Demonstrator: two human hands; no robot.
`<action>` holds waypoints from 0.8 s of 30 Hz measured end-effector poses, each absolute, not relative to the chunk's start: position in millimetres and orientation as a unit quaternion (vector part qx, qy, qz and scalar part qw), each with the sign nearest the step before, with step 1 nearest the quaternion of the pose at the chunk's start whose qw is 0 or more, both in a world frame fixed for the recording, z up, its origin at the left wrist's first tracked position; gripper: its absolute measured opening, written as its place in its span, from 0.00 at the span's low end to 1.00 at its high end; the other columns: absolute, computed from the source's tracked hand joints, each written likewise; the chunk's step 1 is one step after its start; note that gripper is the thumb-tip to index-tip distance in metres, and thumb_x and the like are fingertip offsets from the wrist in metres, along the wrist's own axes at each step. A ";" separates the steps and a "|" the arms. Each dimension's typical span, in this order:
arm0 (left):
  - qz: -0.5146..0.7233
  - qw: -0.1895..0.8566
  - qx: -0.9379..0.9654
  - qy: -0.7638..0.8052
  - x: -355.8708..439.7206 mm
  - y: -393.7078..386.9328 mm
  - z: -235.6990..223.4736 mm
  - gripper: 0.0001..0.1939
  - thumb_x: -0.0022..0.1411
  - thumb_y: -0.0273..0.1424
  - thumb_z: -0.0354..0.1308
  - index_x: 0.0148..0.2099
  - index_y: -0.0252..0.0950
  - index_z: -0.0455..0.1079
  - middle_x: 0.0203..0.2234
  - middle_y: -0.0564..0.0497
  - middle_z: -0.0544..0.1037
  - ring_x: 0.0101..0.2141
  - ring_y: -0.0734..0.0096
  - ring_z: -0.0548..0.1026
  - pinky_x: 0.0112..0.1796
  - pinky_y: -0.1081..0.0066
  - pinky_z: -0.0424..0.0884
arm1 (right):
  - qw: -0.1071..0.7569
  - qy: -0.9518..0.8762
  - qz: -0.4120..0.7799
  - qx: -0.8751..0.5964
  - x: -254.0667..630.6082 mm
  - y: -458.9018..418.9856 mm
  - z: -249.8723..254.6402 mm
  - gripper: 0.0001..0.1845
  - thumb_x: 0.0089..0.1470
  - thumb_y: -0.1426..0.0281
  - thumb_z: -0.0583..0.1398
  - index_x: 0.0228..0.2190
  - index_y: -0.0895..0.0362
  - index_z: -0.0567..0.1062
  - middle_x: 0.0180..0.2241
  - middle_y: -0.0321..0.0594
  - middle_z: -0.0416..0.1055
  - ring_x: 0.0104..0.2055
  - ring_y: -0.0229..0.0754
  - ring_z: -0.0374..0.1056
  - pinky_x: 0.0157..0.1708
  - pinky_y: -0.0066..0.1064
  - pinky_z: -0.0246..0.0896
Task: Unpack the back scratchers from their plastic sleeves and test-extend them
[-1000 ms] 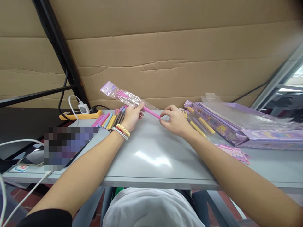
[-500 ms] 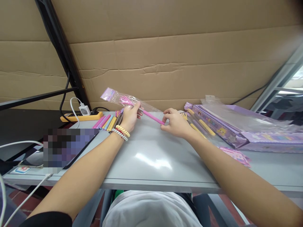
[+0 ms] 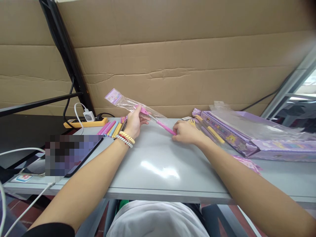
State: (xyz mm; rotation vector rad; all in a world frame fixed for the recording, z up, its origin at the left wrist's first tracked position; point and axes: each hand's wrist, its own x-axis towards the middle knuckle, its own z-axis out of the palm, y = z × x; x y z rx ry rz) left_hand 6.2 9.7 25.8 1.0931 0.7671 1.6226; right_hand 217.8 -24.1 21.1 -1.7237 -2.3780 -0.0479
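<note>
A pink back scratcher with a metal shaft slants across the middle of the table. My right hand pinches its handle end. My left hand is closed around a clear plastic bag with a purple printed header. The scratcher's pink head lies at my left thumb, partly covered by fingers and film. How much of it sits inside the bag I cannot tell. Beside my left wrist are several pink, blue and yellow handles in a row. Yellow back scratchers lie just beyond my right hand.
An open purple printed box with clear plastic sheets on top stands at right. Pink printed packaging lies before it. A tablet and an orange power strip are at left. A cardboard wall rises behind the grey table.
The pink back scratcher has slid right and down relative to the bag, its head now at my left thumb. My right hand has moved slightly right and lower. My left hand stays near its place.
</note>
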 end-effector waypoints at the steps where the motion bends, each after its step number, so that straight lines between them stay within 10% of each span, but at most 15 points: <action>1: 0.668 0.508 0.446 0.313 5.5 9.4 26.4 0.19 0.58 0.45 0.57 0.28 0.33 0.67 0.23 0.47 0.79 0.18 0.74 0.73 0.19 0.75 0.67 | 0.113 -0.807 -0.017 -0.579 217.7 -23.6 20.2 0.05 0.41 0.68 0.58 0.22 0.57 0.70 0.37 0.43 0.70 0.37 0.43 0.65 0.29 0.30 0.51; 17: 0.677 0.496 0.436 0.326 3.9 10.7 27.5 0.17 0.59 0.43 0.57 0.28 0.33 0.67 0.19 0.51 0.75 0.18 0.73 0.73 0.17 0.76 0.66 | 0.191 -0.858 0.024 -0.475 215.8 -24.7 20.5 0.13 0.51 0.61 0.62 0.23 0.58 0.71 0.44 0.45 0.70 0.40 0.41 0.67 0.38 0.29 0.58; 24: 0.761 0.415 0.342 0.362 -7.6 18.7 37.5 0.10 0.61 0.33 0.52 0.28 0.33 0.65 0.19 0.54 0.72 0.17 0.77 0.70 0.16 0.78 0.62 | 0.136 -0.843 -0.004 -0.521 227.1 -17.3 23.2 0.10 0.53 0.64 0.59 0.26 0.57 0.71 0.33 0.42 0.72 0.33 0.40 0.65 0.31 0.29 0.53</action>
